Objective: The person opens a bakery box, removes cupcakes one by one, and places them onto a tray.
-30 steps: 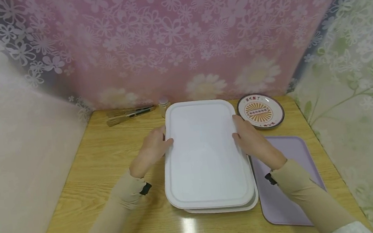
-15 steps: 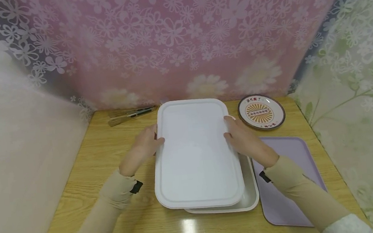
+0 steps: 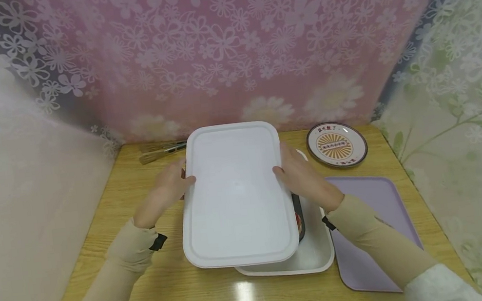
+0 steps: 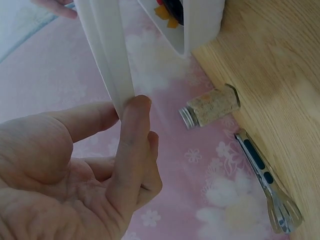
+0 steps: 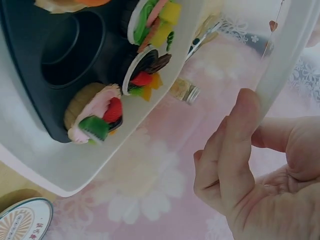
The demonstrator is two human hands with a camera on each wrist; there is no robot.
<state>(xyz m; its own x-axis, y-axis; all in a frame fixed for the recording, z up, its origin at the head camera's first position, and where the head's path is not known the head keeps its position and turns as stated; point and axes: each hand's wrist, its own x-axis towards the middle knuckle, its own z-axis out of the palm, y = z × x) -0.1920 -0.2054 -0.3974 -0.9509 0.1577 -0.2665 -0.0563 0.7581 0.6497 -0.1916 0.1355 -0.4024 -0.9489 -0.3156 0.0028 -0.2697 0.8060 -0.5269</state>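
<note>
A white lid (image 3: 237, 195) is held level above a white box (image 3: 315, 255), shifted to its left so the box's right side shows. My left hand (image 3: 163, 193) pinches the lid's left edge between thumb and fingers. On the opposite edge, my right hand (image 3: 307, 178) grips it the same way. Inside the box, the right wrist view shows a dark muffin tin (image 5: 27, 75). One of its cups holds a decorated cupcake (image 5: 92, 115) with pink topping; another cup is bare. Beside it, dark round pieces with colourful toppings (image 5: 145, 77) show. The lid hides much of the box from above.
A purple tray (image 3: 358, 260) lies right of the box, under my right forearm. Behind it sits a patterned plate (image 3: 337, 144). At the back left are tongs (image 4: 262, 170) and a small glass jar (image 4: 212, 107). Curtains stand behind and at both sides.
Both hands have moved the lid leftward and slightly toward the back, off the box. The box's right side and part of the dark tin have come into view.
</note>
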